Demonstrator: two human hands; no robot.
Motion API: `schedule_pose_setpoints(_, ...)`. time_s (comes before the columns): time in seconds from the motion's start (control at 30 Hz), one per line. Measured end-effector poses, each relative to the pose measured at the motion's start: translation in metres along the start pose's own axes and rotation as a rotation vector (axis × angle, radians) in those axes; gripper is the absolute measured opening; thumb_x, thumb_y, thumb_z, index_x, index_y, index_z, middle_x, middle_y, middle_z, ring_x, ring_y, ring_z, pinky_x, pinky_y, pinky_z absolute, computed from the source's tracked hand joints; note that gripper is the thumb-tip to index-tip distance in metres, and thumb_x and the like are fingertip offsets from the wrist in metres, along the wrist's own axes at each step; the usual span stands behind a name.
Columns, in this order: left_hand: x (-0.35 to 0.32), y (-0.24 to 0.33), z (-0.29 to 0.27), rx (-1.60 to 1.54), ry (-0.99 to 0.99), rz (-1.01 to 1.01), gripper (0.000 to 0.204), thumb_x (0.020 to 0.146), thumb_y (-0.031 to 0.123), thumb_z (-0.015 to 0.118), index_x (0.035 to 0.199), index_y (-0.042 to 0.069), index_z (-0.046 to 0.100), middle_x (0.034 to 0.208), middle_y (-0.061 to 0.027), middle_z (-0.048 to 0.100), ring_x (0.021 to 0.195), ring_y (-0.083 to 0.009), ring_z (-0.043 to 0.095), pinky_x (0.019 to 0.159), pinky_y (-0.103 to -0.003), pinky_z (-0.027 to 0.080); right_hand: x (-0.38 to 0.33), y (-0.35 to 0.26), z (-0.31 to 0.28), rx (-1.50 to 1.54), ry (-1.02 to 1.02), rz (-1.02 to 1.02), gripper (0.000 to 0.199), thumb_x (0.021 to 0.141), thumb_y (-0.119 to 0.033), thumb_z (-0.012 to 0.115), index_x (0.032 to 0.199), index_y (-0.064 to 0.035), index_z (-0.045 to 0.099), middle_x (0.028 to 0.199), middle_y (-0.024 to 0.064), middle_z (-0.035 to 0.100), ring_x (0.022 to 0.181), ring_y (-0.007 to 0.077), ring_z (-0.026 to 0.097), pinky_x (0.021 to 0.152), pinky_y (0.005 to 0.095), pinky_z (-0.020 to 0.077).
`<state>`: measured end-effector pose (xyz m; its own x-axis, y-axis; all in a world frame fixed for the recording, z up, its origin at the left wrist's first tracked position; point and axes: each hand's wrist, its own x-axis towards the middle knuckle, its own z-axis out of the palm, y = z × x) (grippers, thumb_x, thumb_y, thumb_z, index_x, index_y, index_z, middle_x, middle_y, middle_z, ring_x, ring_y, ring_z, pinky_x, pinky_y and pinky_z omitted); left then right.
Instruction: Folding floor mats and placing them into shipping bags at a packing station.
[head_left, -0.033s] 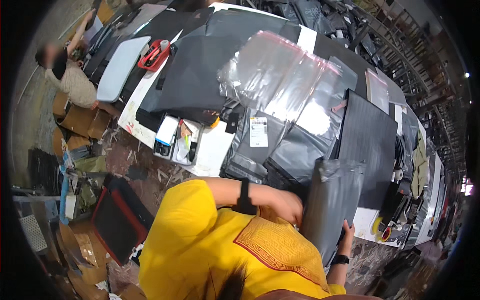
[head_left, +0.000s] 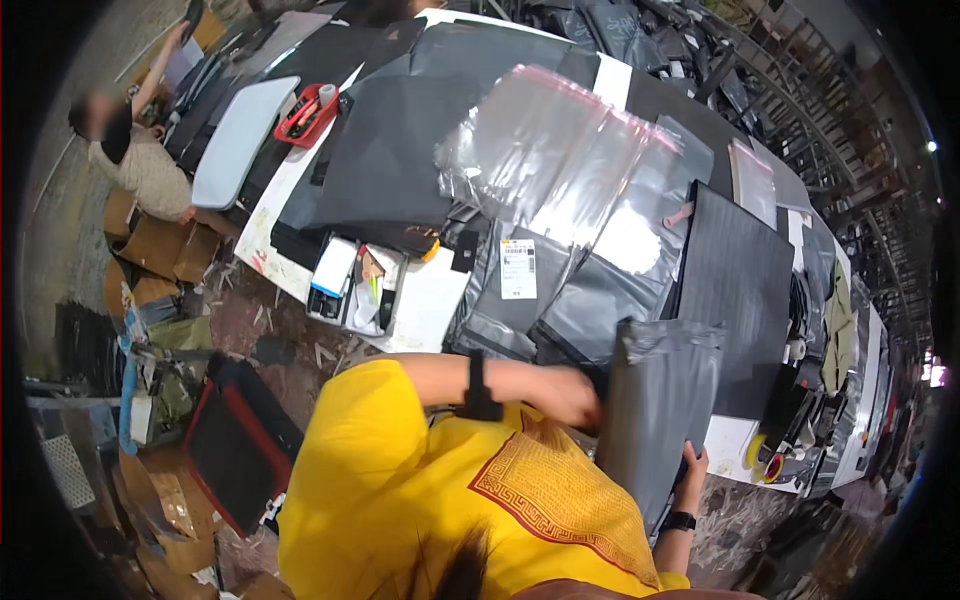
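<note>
A dark grey plastic mailing bag (head_left: 660, 400) stands tilted in front of my body, its creased upper edge leaning over the table. My right hand (head_left: 695, 462), with a black watch at the wrist, grips the bag's lower right side. At the bag's left edge is my left hand (head_left: 572, 398), blurred, its fingertips hidden behind the bag; a black band circles that wrist. Just beyond lie flat grey mailing bags, one bearing a white label (head_left: 518, 269). Clear plastic bags (head_left: 560, 150) with pinkish edges are spread farther back.
A black ribbed sheet (head_left: 735, 300) lies right of the bag. Tape rolls (head_left: 768, 466) sit at the table's right edge. Left are a small open box (head_left: 358, 310) of tools and a red basket (head_left: 308, 118). Another person (head_left: 140, 160) works at far left.
The grey bag has shifted slightly left. My left hand has moved a little up and left beside it, while my right hand stays about where it was.
</note>
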<state>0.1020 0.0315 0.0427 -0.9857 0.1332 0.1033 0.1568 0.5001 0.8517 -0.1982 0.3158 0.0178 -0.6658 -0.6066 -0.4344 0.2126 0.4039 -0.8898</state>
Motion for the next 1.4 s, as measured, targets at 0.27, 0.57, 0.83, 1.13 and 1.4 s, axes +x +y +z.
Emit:
schedule_pose_setpoints(0.27, -0.176, -0.137, -0.124, 0.308, 0.374, -0.800, 0.020, 0.084, 0.021, 0.058, 0.096, 0.010, 0.069, 0.090, -0.0150, 0.069, 0.087, -0.0350, 0.065, 0.077, -0.044, 0.050, -0.022, -0.009, 0.075, -0.272, 0.101, 0.045, 0.047, 0.082, -0.027, 0.070, 0.113, 0.0066, 0.059, 0.102, 0.0114, 0.064, 0.091, 0.0190, 0.058, 0.086, 0.0303, 0.0449)
schedule_pose_setpoints(0.57, -0.314, -0.254, -0.290, 0.561, 0.827, -1.056, 0.018, 0.084, 0.013, 0.052, 0.091, 0.005, 0.067, 0.092, -0.0167, 0.068, 0.089, -0.0366, 0.063, 0.079, -0.046, 0.049, -0.033, 0.034, 0.094, -0.405, 0.348, 0.133, 0.054, 0.081, -0.025, 0.072, 0.117, 0.0103, 0.055, 0.108, 0.0153, 0.062, 0.097, 0.0239, 0.058, 0.088, 0.0332, 0.0443)
schedule_pose_setpoints(0.83, -0.373, -0.320, -0.318, 0.540, 0.937, -1.223, 0.018, 0.085, 0.004, 0.049, 0.098, 0.004, 0.061, 0.100, -0.0177, 0.063, 0.095, -0.0369, 0.060, 0.083, -0.045, 0.048, -0.036, 0.038, 0.085, -0.065, 0.120, 0.415, 0.048, 0.089, -0.032, 0.060, 0.122, 0.0019, 0.051, 0.109, 0.0133, 0.063, 0.096, 0.0238, 0.060, 0.087, 0.0368, 0.0467)
schedule_pose_setpoints(1.13, -0.324, -0.328, -0.376, 0.693, 0.546, -1.433, 0.019, 0.080, 0.005, 0.053, 0.085, 0.003, 0.072, 0.096, -0.0184, 0.070, 0.095, -0.0357, 0.067, 0.081, -0.044, 0.053, -0.048, 0.011, 0.081, -0.020, 0.255, 0.432, 0.053, 0.088, -0.036, 0.060, 0.124, 0.0016, 0.050, 0.113, 0.0136, 0.061, 0.100, 0.0244, 0.058, 0.089, 0.0369, 0.0451)
schedule_pose_setpoints(1.4, -0.205, -0.461, -0.500, 0.744, 1.013, -0.884, 0.015, 0.084, 0.005, 0.049, 0.094, 0.001, 0.060, 0.097, -0.0201, 0.063, 0.090, -0.0400, 0.063, 0.078, -0.048, 0.051, -0.024, -0.010, 0.116, -0.038, 0.357, 0.439, 0.056, 0.088, -0.038, 0.060, 0.127, 0.0008, 0.047, 0.118, 0.0139, 0.057, 0.105, 0.0252, 0.055, 0.092, 0.0375, 0.0432)
